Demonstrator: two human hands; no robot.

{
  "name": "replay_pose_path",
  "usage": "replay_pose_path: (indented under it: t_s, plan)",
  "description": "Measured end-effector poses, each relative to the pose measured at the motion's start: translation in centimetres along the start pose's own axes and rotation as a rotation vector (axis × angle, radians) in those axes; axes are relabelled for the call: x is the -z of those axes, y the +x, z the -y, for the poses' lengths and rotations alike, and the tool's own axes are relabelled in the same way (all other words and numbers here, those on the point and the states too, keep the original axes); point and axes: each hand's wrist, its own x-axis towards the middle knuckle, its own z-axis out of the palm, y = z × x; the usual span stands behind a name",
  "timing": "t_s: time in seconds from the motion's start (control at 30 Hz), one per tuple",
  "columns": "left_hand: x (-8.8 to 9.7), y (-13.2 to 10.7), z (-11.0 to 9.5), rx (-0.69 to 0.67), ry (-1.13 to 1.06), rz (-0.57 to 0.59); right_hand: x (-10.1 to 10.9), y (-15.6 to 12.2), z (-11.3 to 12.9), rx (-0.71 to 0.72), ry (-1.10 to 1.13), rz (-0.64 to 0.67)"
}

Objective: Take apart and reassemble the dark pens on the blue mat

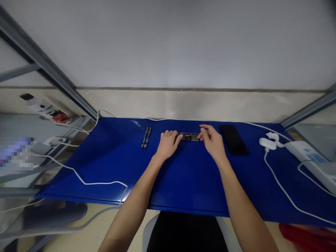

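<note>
A small bundle of dark pens [189, 137] lies on the blue table [183, 175] near its far edge. My left hand [168, 142] has its fingers curled against the bundle's left end. At the right end, my right hand [212, 141] closes its fingers on the bundle. Both hands press the pens between them. Two more dark pens [146, 137] lie side by side to the left of my left hand, untouched.
A black phone [233, 139] lies flat right of my right hand. White chargers [268, 142], a white power strip [309, 157] and white cables [283, 190] sit at the right; another cable [86, 182] loops at the left. Grey metal frame bars flank the table.
</note>
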Motion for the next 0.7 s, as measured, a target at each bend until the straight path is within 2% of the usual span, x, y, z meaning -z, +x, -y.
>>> replay_pose_path:
  t_s: [0.1,0.17,0.27,0.33,0.6,0.7]
  plan:
    - [-0.1,0.1,0.2,0.032,-0.008,-0.025,1.6,0.6,-2.3,-0.055,-0.290,-0.192]
    - [-0.1,0.1,0.2,0.041,-0.015,-0.038,2.2,0.7,-3.7,-0.086,-0.407,-0.163]
    - [-0.1,0.0,0.3,0.051,-0.009,-0.050,2.3,0.7,-5.1,-0.152,-0.451,-0.048]
    - [-0.1,0.0,0.4,0.054,-0.008,-0.059,2.2,0.6,-5.5,-0.163,-0.455,-0.017]
    - [0.0,0.0,0.4,0.070,0.002,-0.052,2.1,0.1,-6.2,-0.115,-0.590,-0.191]
    - [-0.1,0.0,0.4,0.062,-0.006,-0.062,2.0,0.2,-5.5,-0.114,-0.543,-0.226]
